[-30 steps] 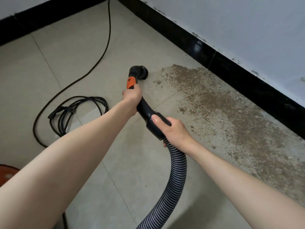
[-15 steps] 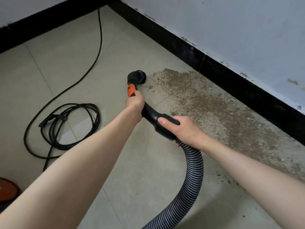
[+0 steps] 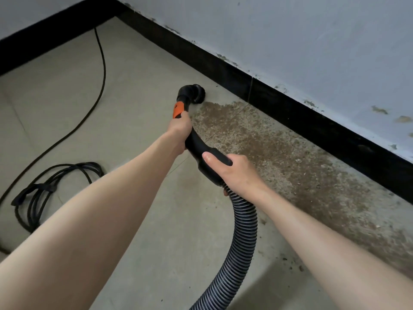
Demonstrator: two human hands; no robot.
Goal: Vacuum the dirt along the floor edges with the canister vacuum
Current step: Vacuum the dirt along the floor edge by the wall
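Left hand (image 3: 180, 128) grips black vacuum tube (image 3: 196, 142) just below orange collar (image 3: 178, 110). Right hand (image 3: 234, 173) wraps tube's lower end, where ribbed hose (image 3: 242, 233) joins. Round brush head (image 3: 194, 93) sits on tiled floor (image 3: 134, 104) at near edge of brown dirt (image 3: 279, 157) along black baseboard (image 3: 290, 108). Coiled black cord (image 3: 44, 191) lies left.

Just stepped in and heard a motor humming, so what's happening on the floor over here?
A person is vacuuming along the wall. The left hand grips the black curved plastic wand just below its orange collar, and the right hand holds the wand's handle where the grey ribbed hose joins. The round black brush nozzle sits at the far end of a broad strip of brown dirt lying beside the black baseboard. Most of that dirt is not yet picked up. A black power cord lies coiled to the left.
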